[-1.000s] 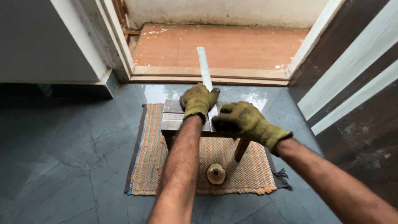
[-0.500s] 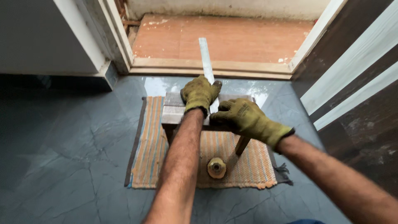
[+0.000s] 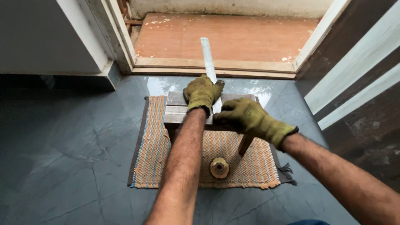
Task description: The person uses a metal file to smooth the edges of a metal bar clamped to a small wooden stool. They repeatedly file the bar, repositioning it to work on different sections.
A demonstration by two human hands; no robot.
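We're seeing only part of the metal strip (image 3: 206,56): its near end is disappearing under both gloves, so we can't tell where it stops or how much is resting on the stool (image 3: 177,109). The stool's top is mostly covered by our forearms, with just one leg showing at the right and part of another at the left. The right arm is running off the frame's lower right corner and the left off the bottom edge. The left hand (image 3: 201,92), in an olive work glove, is lying palm-down on the strip over the stool top, fingers pressed together and flat, thumb sticking out to the right across the strip. The right hand (image 3: 243,116), gloved the same, is sitting just beside it at the stool's near right edge, fingers curled tight; it looks like it's gripping the strip's near end or the stool edge, but we can't tell which. The strip's long axis is pointing away from us, slightly left, crossing the wooden door threshold (image 3: 216,66) and reaching over the reddish floor (image 3: 250,37) beyond. The stool is standing on a striped woven mat (image 3: 150,158) on grey tiles; a small round brass-coloured object (image 3: 219,167) is lying on the mat near the stool, between our arms.
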